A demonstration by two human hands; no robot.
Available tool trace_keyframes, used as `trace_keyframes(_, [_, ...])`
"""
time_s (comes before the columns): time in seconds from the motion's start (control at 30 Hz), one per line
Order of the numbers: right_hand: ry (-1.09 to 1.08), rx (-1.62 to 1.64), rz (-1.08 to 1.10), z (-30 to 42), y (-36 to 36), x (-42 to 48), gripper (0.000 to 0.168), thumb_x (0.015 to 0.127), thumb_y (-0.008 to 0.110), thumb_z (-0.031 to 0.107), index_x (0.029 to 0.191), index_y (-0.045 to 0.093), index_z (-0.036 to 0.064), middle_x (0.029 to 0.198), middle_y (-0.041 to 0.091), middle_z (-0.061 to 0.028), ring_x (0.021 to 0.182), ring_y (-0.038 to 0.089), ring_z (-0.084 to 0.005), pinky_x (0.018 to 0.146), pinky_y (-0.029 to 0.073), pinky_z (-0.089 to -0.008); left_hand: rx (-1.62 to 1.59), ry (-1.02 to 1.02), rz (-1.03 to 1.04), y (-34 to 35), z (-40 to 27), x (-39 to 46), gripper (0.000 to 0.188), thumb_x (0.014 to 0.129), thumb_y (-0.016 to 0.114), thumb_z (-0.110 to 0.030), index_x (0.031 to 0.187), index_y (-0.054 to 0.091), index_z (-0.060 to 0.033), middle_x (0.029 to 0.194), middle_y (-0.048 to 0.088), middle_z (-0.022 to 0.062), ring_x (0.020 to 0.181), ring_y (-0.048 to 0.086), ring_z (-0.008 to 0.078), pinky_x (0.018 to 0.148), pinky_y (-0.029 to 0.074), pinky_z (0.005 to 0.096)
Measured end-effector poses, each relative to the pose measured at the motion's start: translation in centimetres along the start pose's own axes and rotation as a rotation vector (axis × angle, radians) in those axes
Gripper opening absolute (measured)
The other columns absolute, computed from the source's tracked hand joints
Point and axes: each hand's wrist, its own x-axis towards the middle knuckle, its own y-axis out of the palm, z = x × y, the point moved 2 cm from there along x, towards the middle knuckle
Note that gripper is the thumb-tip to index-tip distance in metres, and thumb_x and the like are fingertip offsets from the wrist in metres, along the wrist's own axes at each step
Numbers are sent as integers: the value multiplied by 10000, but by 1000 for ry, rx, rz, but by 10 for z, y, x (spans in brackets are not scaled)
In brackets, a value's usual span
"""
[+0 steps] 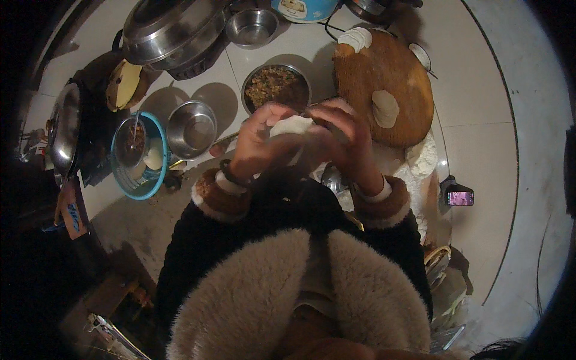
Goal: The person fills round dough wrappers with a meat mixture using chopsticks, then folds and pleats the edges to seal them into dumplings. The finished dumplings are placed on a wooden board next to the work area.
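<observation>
Between my two hands is a piece of white dough (291, 126), held just in front of a steel bowl of chopped filling (275, 85). My left hand (263, 141) grips the dough's left part, its fingers curled around it. At the dough's right end is my right hand (337, 135), blurred, its fingers bent; whether they pinch the dough is hard to tell. To the right, a round wooden board (405, 81) bears a stack of flat dough rounds (385, 109) near its middle and more overlapping white rounds (355, 39) at its upper left edge.
Left of the filling stand a steel bowl (192, 130) and a blue plastic basket (166, 153) with a bowl and pale round items inside. A large lidded steel pan (175, 31) is at the upper left. Flour (423, 157) lies below the board, with a phone (460, 198) farther right.
</observation>
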Motion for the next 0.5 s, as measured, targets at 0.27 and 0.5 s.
trace_keyframes(0.27, [4,-56,-48,5,-1,-2,111,785,694,36,881,652,0,876,631,-144,793,607,-312,703,497,-382,-32,93,-18,2,-1,2,373,802,698,48,1136,550,-32,1074,623,63,955,604,124,795,499,255])
trace_keyframes(0.5, [3,-91,-32,3,-2,-6,134,771,709,40,885,657,-5,883,637,-150,817,619,-320,727,510,-373,-69,127,-25,6,-3,3,360,812,696,22,1134,546,-39,1075,619,70,946,598,125,767,498,249])
